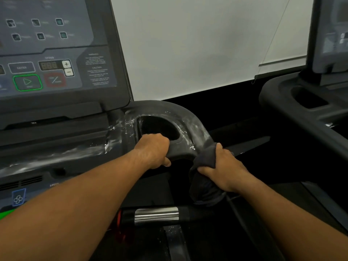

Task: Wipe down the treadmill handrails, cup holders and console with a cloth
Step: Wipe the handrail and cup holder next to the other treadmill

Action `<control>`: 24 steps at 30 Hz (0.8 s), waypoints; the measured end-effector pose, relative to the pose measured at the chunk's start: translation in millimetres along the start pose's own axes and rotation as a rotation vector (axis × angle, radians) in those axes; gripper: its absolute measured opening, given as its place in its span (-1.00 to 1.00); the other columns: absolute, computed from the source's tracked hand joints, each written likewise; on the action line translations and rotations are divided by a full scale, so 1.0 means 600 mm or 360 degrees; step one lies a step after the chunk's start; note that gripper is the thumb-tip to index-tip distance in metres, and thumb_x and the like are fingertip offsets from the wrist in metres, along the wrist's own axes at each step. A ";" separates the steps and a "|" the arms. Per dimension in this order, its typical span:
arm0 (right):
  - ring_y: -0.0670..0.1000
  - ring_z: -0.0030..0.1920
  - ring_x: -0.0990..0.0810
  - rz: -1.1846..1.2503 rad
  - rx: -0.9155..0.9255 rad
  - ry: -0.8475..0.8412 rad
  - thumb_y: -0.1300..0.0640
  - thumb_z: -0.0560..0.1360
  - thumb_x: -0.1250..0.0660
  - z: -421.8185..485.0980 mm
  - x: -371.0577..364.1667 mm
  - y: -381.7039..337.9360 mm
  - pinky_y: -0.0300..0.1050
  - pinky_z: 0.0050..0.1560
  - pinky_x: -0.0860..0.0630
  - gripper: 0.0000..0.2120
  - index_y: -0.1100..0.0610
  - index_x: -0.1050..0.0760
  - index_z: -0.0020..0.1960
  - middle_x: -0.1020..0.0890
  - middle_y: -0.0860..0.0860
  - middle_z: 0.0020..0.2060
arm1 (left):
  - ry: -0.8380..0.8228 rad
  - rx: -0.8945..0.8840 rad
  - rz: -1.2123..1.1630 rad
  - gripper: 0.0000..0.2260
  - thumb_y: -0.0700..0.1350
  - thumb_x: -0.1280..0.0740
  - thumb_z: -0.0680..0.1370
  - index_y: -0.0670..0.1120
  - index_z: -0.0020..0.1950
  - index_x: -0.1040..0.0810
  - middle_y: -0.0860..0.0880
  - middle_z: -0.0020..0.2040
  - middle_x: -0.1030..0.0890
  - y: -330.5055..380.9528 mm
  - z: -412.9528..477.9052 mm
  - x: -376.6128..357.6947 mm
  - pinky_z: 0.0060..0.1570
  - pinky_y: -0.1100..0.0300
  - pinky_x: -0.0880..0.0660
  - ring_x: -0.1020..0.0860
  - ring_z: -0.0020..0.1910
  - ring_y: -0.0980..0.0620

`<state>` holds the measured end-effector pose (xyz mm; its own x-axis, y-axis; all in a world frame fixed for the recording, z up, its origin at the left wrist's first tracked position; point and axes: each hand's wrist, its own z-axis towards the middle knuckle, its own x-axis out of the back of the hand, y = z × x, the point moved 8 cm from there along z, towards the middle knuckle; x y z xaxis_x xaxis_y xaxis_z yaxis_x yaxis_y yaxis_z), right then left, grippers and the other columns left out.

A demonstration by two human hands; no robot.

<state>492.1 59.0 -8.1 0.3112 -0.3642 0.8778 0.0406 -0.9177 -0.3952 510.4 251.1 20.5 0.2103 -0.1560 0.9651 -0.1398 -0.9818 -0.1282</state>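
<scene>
Item: right-hand corner of a treadmill, wiping in progress.

Left hand (153, 149): fingers curled over the near lip of the cup holder (160, 127), thumb tucked under the moulding; fingertips hidden inside the recess; holds no cloth; judged to be a bracing grip that steadies the body while the other hand works.

Right hand (225, 166): fingers and thumb closed round the cloth (205, 183), clamping it against the handrail (196, 122) where the rail bends down toward the person; wrapping the rail this way likely lets one stroke clean all round it.

Cloth: dark, near black; bunched; upper part pressed to the rail under the palm, lower part hanging loose below the hand; whether it is damp cannot be told.

Handrail and cup holder surround: dark moulded plastic; whitish streaks and flecks across the bend, round the holder's rim and along the ledge to the left; possibly cleaner residue or dust, so this area looks not yet wiped off.

Console (56, 53): upper left, tilted panel with a green start key, red stop key and plus and minus keys; no hand near it.

Also present: metal grip sensor (156, 215) on a lower bar; neighbouring treadmill (301, 102) at right, well apart.
</scene>
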 end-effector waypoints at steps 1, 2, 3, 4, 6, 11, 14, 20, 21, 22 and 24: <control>0.19 0.33 -0.40 0.0008 -0.0092 0.0002 -0.35 0.33 -0.38 0.017 0.004 0.001 0.02 0.19 -0.44 0.00 0.16 -0.04 0.51 -0.33 0.14 0.41 | 0.0011 -0.0017 0.0012 -0.53 0.23 -0.44 0.43 -0.09 0.14 -0.53 -0.03 -0.01 -0.61 0.000 0.003 0.000 -0.08 0.13 -0.45 -0.59 -0.04 -0.04; 0.19 0.26 -0.46 0.0021 -0.0169 -0.0008 -0.40 0.27 -0.40 0.031 0.009 -0.001 0.00 0.10 -0.46 0.02 0.18 -0.12 0.47 -0.41 0.13 0.34 | 0.0021 -0.0028 0.0016 -0.53 0.24 -0.43 0.44 -0.09 0.14 -0.53 -0.03 -0.01 -0.61 -0.001 0.003 -0.001 -0.09 0.14 -0.42 -0.59 -0.03 -0.04; 0.18 0.21 -0.50 0.0044 -0.0212 -0.0006 -0.43 0.23 -0.40 0.046 0.014 -0.004 -0.02 0.06 -0.47 0.02 0.18 -0.20 0.43 -0.46 0.12 0.29 | 0.0031 -0.0040 0.0016 -0.53 0.24 -0.43 0.44 -0.09 0.14 -0.53 -0.03 0.00 -0.60 -0.001 0.004 -0.002 -0.09 0.15 -0.40 -0.58 -0.02 -0.04; 0.16 0.17 -0.52 0.0088 -0.0223 0.0008 -0.46 0.21 -0.38 0.061 0.019 -0.008 -0.02 0.07 -0.49 -0.01 0.17 -0.28 0.40 -0.50 0.11 0.25 | 0.0045 -0.0052 0.0018 -0.53 0.24 -0.43 0.44 -0.09 0.13 -0.54 -0.03 0.00 -0.60 -0.001 0.005 -0.002 -0.09 0.15 -0.38 -0.57 -0.02 -0.04; 0.14 0.10 -0.56 0.0208 -0.0200 0.0056 -0.49 0.24 -0.32 0.089 0.024 -0.019 0.03 0.12 -0.52 -0.12 0.12 -0.42 0.31 -0.57 0.10 0.17 | 0.0072 -0.0074 0.0035 -0.54 0.23 -0.43 0.44 -0.09 0.13 -0.54 -0.02 0.01 -0.61 0.000 0.007 -0.001 -0.07 0.15 -0.36 -0.57 0.00 -0.04; 0.23 0.17 -0.52 0.0086 -0.0348 0.0224 -0.47 0.41 -0.16 0.141 0.033 -0.042 0.03 0.03 -0.42 -0.22 0.13 -0.41 0.34 -0.53 0.15 0.23 | 0.0087 -0.0085 0.0079 -0.58 0.22 -0.42 0.46 -0.08 0.10 -0.52 -0.03 0.03 -0.61 0.002 0.012 -0.001 -0.05 0.14 -0.31 -0.57 0.04 -0.06; 0.21 0.12 -0.55 0.0115 -0.0364 0.0386 -0.39 0.46 -0.19 0.145 0.038 -0.061 -0.03 -0.11 -0.37 -0.33 0.15 -0.45 0.26 -0.56 0.13 0.16 | 0.0071 -0.0094 0.0115 -0.58 0.23 -0.41 0.46 -0.07 0.09 -0.52 -0.03 0.01 -0.60 0.003 0.012 0.000 -0.04 0.12 -0.32 -0.57 0.01 -0.05; 0.24 0.40 -0.29 0.0008 -0.0036 0.0227 -0.26 0.53 -0.18 0.125 0.021 -0.067 0.10 0.23 -0.37 -0.21 0.21 -0.01 0.52 -0.21 0.15 0.47 | 0.0047 -0.0056 0.0044 -0.59 0.26 -0.41 0.43 -0.02 0.06 -0.53 0.03 -0.05 -0.60 -0.004 0.012 -0.008 0.08 0.09 -0.37 -0.55 -0.07 0.02; 0.24 0.44 -0.22 -0.0006 0.0057 0.0162 -0.24 0.54 -0.18 0.112 0.020 -0.060 0.10 0.30 -0.33 -0.19 0.18 0.08 0.56 -0.11 0.12 0.51 | 0.0057 -0.0050 0.0035 -0.60 0.26 -0.41 0.43 -0.02 0.05 -0.53 0.03 -0.04 -0.60 -0.004 0.011 -0.007 0.08 0.10 -0.37 -0.55 -0.06 0.02; 0.22 0.48 -0.16 -0.0002 0.0142 0.0096 -0.24 0.54 -0.20 0.099 0.017 -0.051 0.09 0.35 -0.28 -0.16 0.14 0.14 0.57 -0.03 0.08 0.54 | 0.0067 -0.0049 0.0033 -0.59 0.26 -0.41 0.43 -0.03 0.06 -0.52 0.02 -0.02 -0.60 -0.005 0.010 -0.006 0.08 0.10 -0.37 -0.55 -0.04 0.01; 0.16 0.52 -0.08 0.0000 0.0249 -0.0007 -0.24 0.51 -0.26 0.073 0.009 -0.033 0.06 0.43 -0.21 -0.10 0.11 0.19 0.57 0.04 0.03 0.56 | 0.0059 -0.0051 0.0017 -0.56 0.26 -0.41 0.44 -0.05 0.10 -0.51 0.00 0.02 -0.60 -0.005 0.008 -0.007 0.09 0.10 -0.39 -0.56 0.00 -0.02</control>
<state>534.6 82.0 -7.6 0.3155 -0.3634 0.8766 0.1878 -0.8816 -0.4331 514.4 254.2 15.7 0.1729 -0.1615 0.9716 -0.1727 -0.9762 -0.1315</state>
